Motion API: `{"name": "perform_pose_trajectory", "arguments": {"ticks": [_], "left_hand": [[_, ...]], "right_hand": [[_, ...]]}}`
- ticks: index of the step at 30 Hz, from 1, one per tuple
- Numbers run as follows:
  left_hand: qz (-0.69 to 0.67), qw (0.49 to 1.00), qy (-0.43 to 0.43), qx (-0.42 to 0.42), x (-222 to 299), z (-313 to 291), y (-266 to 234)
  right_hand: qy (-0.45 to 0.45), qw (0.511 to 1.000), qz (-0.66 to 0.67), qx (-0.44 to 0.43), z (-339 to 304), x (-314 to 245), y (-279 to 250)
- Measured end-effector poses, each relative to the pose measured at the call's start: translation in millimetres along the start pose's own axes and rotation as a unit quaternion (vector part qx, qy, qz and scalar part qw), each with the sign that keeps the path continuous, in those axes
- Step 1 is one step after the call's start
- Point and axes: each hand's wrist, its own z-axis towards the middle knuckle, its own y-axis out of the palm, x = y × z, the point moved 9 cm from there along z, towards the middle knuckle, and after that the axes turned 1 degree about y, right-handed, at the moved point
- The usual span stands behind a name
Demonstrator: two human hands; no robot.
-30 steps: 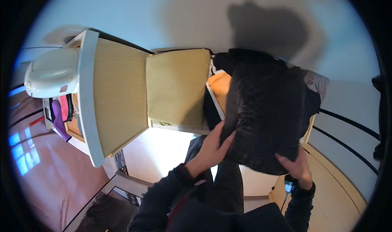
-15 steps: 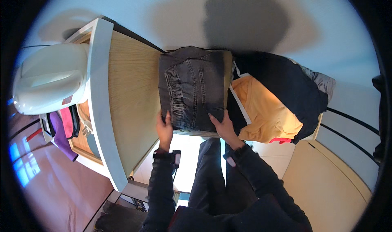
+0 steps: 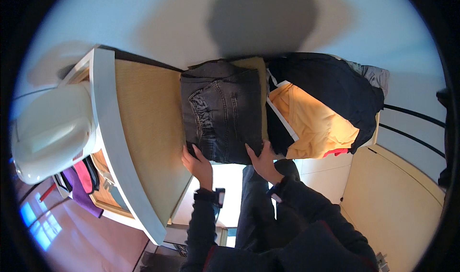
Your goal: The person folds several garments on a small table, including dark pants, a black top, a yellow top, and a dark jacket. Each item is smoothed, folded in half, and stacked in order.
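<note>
Dark grey folded jeans (image 3: 223, 109) lie on top of a stack, with a ribbed waistband and stitched seams facing up. An olive folded cloth (image 3: 263, 95) shows from under their far and right edges. My left hand (image 3: 198, 166) holds the near left corner of the jeans, its thumb on top and its fingers at the side edge. At the near right corner my right hand (image 3: 265, 164) grips the jeans the same way. The undersides of both grips are hidden.
Right of the stack lie a yellow garment (image 3: 311, 121) and a black garment (image 3: 330, 80). On the left stands a white-edged wooden panel (image 3: 148, 128), with a white rounded appliance (image 3: 55, 133) beyond it. A cream door (image 3: 393, 190) is at lower right.
The jeans have shifted slightly toward me and tilted, showing more of the olive cloth at the far edge. Both hands keep their places at the near corners. My view has shifted.
</note>
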Motion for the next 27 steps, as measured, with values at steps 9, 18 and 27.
{"name": "perform_pose_trajectory", "arguments": {"ticks": [9, 18, 27], "left_hand": [[-0.047, 0.985, 0.145, -0.086, 47, -13, 31], [-0.025, 0.977, 0.173, -0.122, 39, -45, 45], [0.018, 0.978, 0.170, -0.119, 61, -41, 41]], "right_hand": [[-0.106, 0.982, -0.074, 0.134, 115, -66, -42], [-0.215, 0.951, -0.187, 0.122, 154, -117, -17], [-0.237, 0.925, -0.265, 0.137, 173, -130, -24]]}}
